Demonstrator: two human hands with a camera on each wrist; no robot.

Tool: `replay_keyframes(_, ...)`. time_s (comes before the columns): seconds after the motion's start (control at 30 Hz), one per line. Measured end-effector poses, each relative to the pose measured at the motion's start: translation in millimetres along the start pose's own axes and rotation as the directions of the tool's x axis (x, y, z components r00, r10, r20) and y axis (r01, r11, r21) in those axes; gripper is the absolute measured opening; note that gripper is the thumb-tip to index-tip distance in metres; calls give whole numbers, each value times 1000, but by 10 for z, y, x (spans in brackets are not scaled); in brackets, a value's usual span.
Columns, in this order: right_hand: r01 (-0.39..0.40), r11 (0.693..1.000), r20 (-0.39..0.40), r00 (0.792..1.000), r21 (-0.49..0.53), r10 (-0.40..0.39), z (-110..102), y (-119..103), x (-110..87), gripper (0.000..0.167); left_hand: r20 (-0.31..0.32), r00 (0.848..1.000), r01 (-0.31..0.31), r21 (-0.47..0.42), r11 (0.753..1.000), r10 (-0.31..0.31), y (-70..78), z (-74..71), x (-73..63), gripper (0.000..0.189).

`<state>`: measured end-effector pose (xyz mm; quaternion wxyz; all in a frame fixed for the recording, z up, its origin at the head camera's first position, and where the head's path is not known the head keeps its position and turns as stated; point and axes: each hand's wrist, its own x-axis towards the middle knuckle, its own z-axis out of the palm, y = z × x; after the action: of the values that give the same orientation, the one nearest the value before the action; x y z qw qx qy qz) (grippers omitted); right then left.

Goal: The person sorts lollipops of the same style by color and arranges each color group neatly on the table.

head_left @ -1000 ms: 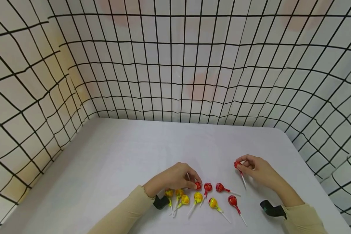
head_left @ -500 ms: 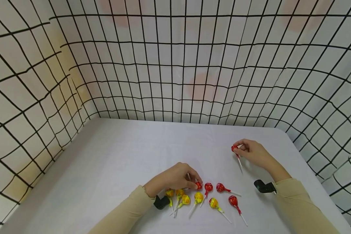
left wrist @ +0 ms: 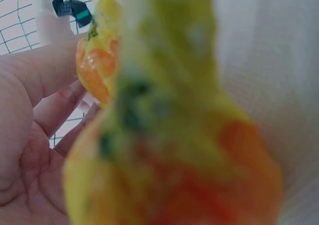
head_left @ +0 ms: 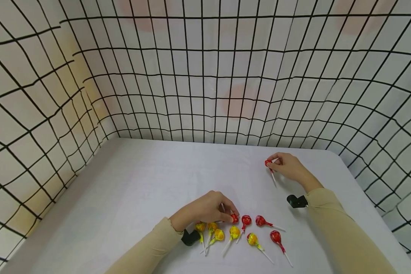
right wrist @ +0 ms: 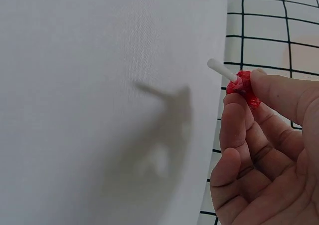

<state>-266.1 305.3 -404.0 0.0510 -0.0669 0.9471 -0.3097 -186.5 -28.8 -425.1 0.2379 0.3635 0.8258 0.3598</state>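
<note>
My right hand point(head_left: 287, 166) pinches a red-wrapped lollipop point(right wrist: 245, 89) by its head between thumb and fingers, over the far right of the table. Its white stick slants down toward the table, and the right wrist view shows a shadow of hand and stick on the cloth. My left hand point(head_left: 212, 207) is low at the middle, its thumb and fingertips pinching the head of another red lollipop point(head_left: 234, 218). Several yellow lollipops point(head_left: 234, 232) lie beside and below that hand. In the left wrist view a blurred yellow-orange lollipop point(left wrist: 174, 170) fills the middle and hides much of the hand.
Three more red lollipops, one of them with its stick to the lower right point(head_left: 275, 237), lie right of my left hand. A white cloth covers the table point(head_left: 150, 171). Black grid lines run over the white walls point(head_left: 191, 76) behind and at both sides.
My right hand has carried its red lollipop away from me and slightly left, toward the table's far edge. The left hand has stayed at its lollipop, and the others lie as before.
</note>
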Motion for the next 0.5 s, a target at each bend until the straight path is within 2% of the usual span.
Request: replay_keyframes(0.5,-78,997,-14,997,-16,78,136,111,339,40,2,1000,6,1,1000,-6,-17,10,10,12)
